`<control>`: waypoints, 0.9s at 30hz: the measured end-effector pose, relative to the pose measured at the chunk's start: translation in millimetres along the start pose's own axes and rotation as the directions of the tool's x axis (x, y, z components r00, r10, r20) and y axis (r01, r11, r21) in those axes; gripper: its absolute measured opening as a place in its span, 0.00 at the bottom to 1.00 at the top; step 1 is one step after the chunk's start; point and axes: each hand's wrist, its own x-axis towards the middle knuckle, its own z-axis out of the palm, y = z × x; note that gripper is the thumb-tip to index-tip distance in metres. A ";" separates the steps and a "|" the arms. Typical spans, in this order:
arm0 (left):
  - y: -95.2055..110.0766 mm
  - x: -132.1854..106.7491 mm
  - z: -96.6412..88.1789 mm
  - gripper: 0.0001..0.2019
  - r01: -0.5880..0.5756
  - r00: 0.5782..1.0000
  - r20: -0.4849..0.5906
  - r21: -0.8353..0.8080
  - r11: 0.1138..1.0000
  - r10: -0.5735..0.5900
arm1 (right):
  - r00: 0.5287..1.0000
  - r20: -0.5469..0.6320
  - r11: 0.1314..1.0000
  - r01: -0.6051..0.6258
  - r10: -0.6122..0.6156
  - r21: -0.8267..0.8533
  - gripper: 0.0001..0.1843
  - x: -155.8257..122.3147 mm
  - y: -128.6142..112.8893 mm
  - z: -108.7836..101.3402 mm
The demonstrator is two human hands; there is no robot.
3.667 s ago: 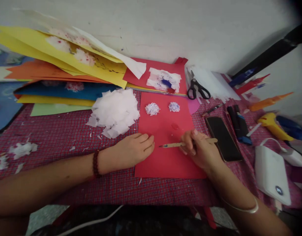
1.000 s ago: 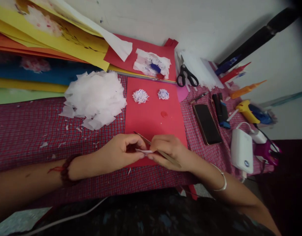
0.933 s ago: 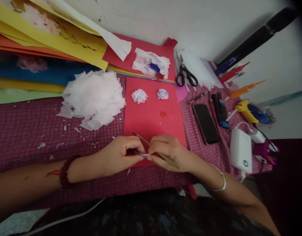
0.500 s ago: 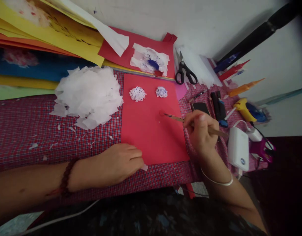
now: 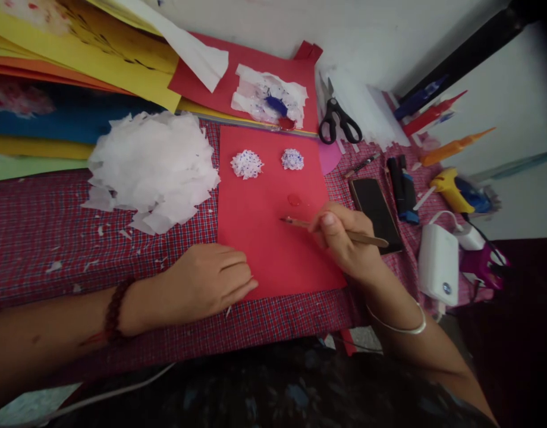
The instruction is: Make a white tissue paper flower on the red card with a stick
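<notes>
My right hand (image 5: 345,238) grips a thin wooden paintbrush (image 5: 367,239), its dark tip just above or on a red paper sheet (image 5: 273,255). A shiny wet round spot (image 5: 294,200) lies on the sheet, above the brush tip. Near the sheet's top sit two crumpled paper balls, white with blue specks: one on the left (image 5: 247,164), one on the right (image 5: 292,159). At the sheet's lower left edge rests my closed left hand (image 5: 211,280), fingers curled. A small white sliver (image 5: 229,310) shows below it; what its fingers hold is hidden.
A heap of white paper pieces (image 5: 151,169) lies left of the sheet. Behind are paint-stained white paper (image 5: 255,95) and black-handled scissors (image 5: 340,122). To the right lie a phone (image 5: 375,208), a white power bank (image 5: 438,261) and a yellow-blue tool (image 5: 461,191).
My right hand has moved left and down with the paintbrush, off the wet spot. My left hand has shifted slightly up and left; the white piece at its fingertips no longer shows there.
</notes>
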 end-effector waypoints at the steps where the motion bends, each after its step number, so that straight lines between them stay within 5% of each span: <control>1: -1.3 -0.7 2.1 0.15 0.008 1.000 0.029 0.022 1.000 -0.008 | 0.999 0.033 1.000 -0.010 0.010 0.002 0.19 0.3 -1.1 -0.9; 3: -3.8 -1.9 5.7 0.13 -0.003 0.994 0.107 0.061 0.998 -0.003 | 0.998 0.025 0.998 -0.051 0.050 0.023 0.18 1.3 -2.4 -2.1; 6: -6.9 -2.8 8.7 0.12 -0.050 0.983 0.183 0.072 0.996 0.036 | 0.972 -0.160 0.979 -0.148 0.170 0.141 0.13 3.9 1.0 -2.2; 11: -8.5 -2.0 8.9 0.12 -0.054 0.987 0.156 0.056 0.997 0.045 | 0.923 -0.261 0.932 -0.199 0.282 0.303 0.08 10.1 18.8 -1.9; 27: -9.1 1.3 4.2 0.13 -0.064 0.980 0.191 0.026 0.998 0.058 | 0.966 -0.222 0.987 -0.107 0.133 0.124 0.13 12.1 23.6 -2.0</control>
